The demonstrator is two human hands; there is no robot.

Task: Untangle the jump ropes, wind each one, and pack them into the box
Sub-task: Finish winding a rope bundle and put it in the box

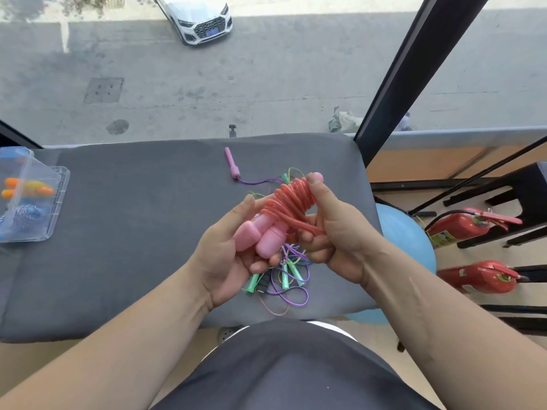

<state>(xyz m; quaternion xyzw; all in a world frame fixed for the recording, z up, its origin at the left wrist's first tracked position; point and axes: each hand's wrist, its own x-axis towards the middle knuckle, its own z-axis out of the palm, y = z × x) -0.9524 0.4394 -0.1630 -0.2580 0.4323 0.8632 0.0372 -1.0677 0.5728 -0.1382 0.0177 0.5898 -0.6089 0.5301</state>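
Left hand (223, 263) grips pink handles (262, 236); right hand (340, 241) pinches the coiled pink rope (293, 199), both above the tangled ropes (291, 279).

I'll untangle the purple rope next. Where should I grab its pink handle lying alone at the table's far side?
Probably the slim shaft of the pink handle, pinched from above across its width. It lies flat on the grey cloth, apart from the tangle, and only its thicker end joins the purple cord.
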